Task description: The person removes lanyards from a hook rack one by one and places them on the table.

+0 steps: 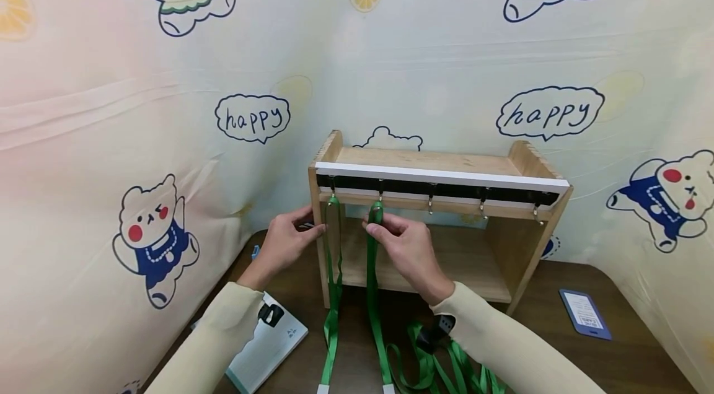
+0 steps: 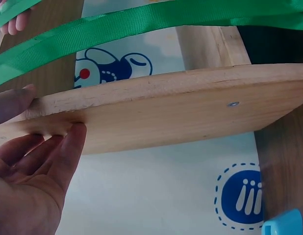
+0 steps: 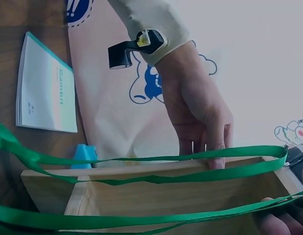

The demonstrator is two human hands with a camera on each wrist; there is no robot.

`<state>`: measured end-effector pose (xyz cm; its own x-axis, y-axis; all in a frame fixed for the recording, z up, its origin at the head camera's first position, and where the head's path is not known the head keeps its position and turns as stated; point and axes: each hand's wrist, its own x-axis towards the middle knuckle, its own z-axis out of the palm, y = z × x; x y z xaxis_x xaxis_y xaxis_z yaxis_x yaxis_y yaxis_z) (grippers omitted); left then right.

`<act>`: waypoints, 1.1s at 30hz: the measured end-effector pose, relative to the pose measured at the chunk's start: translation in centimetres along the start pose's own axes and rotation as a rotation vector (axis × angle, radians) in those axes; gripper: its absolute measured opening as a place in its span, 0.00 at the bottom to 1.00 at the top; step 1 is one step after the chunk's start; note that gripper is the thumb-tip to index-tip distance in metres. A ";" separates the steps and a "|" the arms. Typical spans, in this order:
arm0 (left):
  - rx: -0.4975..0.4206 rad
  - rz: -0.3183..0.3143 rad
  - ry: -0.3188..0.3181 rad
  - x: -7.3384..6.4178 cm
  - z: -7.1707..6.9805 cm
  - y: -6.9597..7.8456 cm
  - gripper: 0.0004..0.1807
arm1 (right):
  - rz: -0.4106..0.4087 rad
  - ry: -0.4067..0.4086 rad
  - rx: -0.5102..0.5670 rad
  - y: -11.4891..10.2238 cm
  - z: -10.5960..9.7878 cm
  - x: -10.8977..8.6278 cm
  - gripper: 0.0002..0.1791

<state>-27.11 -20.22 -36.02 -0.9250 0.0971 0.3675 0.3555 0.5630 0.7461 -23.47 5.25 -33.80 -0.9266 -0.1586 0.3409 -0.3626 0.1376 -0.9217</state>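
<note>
My left hand (image 1: 287, 242) grips the left side panel (image 2: 141, 112) of a small wooden shelf, its thumb at the front edge and its fingers against the outer face. The right hand (image 1: 409, 245) pinches a green lanyard (image 1: 372, 276) near its top loop, just below the second hook (image 1: 382, 188) from the left. Another green lanyard (image 1: 333, 288) hangs from the leftmost hook, between the left hand and the right. Both straps run down to white ends (image 1: 323, 389) at the bottom of the head view. The right hand's fingertips are partly hidden behind the strap.
More hooks (image 1: 431, 199) line the black strip to the right. Several green lanyards (image 1: 463, 369) lie heaped under the right forearm. A booklet (image 1: 273, 344) lies at left, a blue card (image 1: 584, 315) at right. A light-blue object (image 2: 284, 224) sits beside the shelf.
</note>
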 end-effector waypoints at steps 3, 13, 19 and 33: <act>0.005 0.014 0.014 0.0 0.2 -0.1 0.30 | -0.013 -0.012 0.022 0.1 0.1 0.1 0.12; 0.008 0.002 0.010 -0.2 0.1 0.0 0.29 | 0.011 -0.030 0.086 -0.2 0.4 0.7 0.11; 0.007 0.007 0.004 -0.1 0.1 0.1 0.29 | 0.071 -0.032 0.127 -0.8 0.1 0.9 0.13; 0.014 -0.016 -0.009 0.2 0.2 0.2 0.31 | 0.065 -0.051 0.175 -1.2 -1.2 -1.0 0.14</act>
<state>-27.21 -19.91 -35.93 -0.9316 0.0957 0.3506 0.3391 0.5760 0.7438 -22.24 6.46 -32.80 -0.9397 -0.2053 0.2734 -0.2747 -0.0226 -0.9613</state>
